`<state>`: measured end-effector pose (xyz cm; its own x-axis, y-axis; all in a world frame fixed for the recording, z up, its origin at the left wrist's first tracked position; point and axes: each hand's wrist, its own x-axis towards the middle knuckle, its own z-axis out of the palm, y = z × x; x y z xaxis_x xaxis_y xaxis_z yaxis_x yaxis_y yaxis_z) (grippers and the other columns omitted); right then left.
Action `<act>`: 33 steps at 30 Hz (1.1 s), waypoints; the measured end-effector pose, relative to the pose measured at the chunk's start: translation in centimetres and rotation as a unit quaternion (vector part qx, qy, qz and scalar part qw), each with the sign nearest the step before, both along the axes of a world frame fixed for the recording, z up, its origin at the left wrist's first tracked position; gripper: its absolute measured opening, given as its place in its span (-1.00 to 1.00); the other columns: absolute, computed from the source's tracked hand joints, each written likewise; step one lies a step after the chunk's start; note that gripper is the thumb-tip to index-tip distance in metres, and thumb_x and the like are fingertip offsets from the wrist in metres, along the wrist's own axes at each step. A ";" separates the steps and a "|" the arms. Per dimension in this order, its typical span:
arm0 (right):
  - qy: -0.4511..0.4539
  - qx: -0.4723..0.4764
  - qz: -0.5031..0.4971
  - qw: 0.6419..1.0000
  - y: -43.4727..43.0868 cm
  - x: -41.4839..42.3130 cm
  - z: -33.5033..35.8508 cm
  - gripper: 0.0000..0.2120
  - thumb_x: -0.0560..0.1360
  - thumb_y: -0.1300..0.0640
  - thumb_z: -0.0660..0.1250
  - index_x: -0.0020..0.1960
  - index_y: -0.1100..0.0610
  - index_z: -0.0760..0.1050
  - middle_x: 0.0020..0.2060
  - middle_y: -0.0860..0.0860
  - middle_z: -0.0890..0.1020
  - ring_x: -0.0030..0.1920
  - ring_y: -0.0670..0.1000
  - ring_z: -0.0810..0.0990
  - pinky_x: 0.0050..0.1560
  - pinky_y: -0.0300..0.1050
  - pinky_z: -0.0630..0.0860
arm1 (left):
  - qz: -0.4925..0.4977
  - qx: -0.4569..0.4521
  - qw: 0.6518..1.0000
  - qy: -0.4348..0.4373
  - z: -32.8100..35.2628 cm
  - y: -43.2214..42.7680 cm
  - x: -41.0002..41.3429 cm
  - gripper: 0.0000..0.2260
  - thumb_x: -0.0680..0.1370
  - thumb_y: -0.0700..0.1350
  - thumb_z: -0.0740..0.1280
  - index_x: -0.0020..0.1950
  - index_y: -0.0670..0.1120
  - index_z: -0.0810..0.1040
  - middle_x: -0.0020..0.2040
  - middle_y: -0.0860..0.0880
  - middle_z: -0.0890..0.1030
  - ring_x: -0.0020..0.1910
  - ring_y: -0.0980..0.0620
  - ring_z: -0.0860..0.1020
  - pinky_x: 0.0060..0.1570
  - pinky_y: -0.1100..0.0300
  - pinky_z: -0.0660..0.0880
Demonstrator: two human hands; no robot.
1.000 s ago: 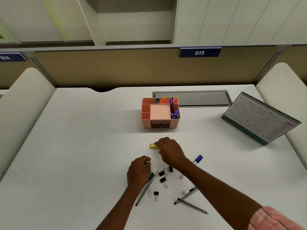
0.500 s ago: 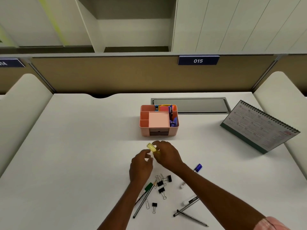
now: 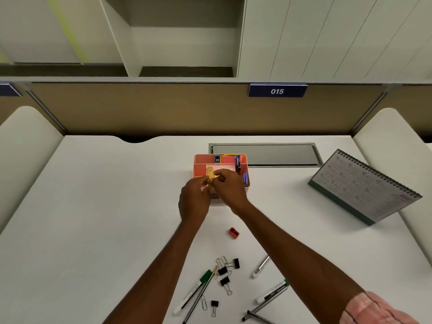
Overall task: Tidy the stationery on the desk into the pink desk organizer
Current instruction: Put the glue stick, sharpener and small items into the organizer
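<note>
Both hands have lifted off the near part of the desk (image 3: 98,206) and now meet just in front of the pink desk organizer (image 3: 198,161), where half a second ago they were still low over the loose stationery. The left hand (image 3: 195,199) and right hand (image 3: 230,187) pinch a small yellow item (image 3: 210,172) between their fingertips; it stands roughly upright, its top showing against the organizer's pale front compartment. Both hands are closed on it, and what exactly it is stays unclear. Earlier the same yellow piece was held lower, nearer the clips.

The organizer sits at the middle far side of the desk, with blue pens (image 3: 238,161) upright in its right compartment. The hands cover its near wall.

With the hands gone from that spot, a red sharpener (image 3: 234,232) shows on the bare desk between the forearms. Nearer still lie black binder clips (image 3: 225,272), a paper clip (image 3: 204,302), a green-capped marker (image 3: 194,291) to the left and another marker (image 3: 272,291) to the right, plus a small white tube (image 3: 260,267) and two dark pens (image 3: 254,314) at the near edge. A desk calendar (image 3: 364,187) stands at the right. The blue-capped pen seen earlier beside the right forearm is no longer visible.
</note>
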<state>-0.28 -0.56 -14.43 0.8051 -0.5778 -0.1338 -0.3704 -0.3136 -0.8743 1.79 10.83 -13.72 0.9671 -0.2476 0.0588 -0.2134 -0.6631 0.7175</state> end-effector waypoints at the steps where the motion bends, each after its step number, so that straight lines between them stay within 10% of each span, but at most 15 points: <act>1: 0.005 -0.006 0.001 1.000 0.0 0.4 -0.2 -0.68 0.60 0.15 0.39 0.34 0.19 0.58 0.14 0.12 0.71 0.02 0.08 0.71 0.10 0.00 0.69 | 0.001 0.012 1.000 0.003 -0.2 -0.2 0.3 -0.71 0.63 -0.09 0.37 0.34 -0.06 0.62 0.29 -0.06 0.65 0.22 -0.09 0.63 0.20 0.04 0.58; 15: 0.046 -0.067 0.001 0.997 -0.5 3.4 -1.3 -0.71 0.63 0.19 0.35 0.33 0.20 0.60 0.24 0.12 0.68 0.19 0.13 0.67 0.33 -0.03 0.51 | 0.024 0.072 0.997 0.029 -1.9 -1.0 3.5 -0.71 0.64 0.09 0.32 0.23 -0.03 0.67 0.11 -0.08 0.65 0.05 -0.12 0.65 -0.14 0.17 0.47; 33: 0.017 -0.071 -0.002 0.997 -1.8 2.7 0.2 -0.72 0.59 0.19 0.41 0.30 0.18 0.61 0.16 0.09 0.70 0.10 0.06 0.66 0.16 -0.12 0.53 | 0.032 0.065 0.997 -0.010 -1.1 -1.0 2.3 -0.65 0.60 0.10 0.38 0.33 -0.02 0.59 0.18 -0.07 0.64 0.09 -0.09 0.64 -0.07 0.12 0.55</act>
<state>2.45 -2.35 -14.21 0.7989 -0.5964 -0.0780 -0.4015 -0.4321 -0.8075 4.12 9.88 -14.81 0.9800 -0.1931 0.0488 -0.1812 -0.7632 0.6202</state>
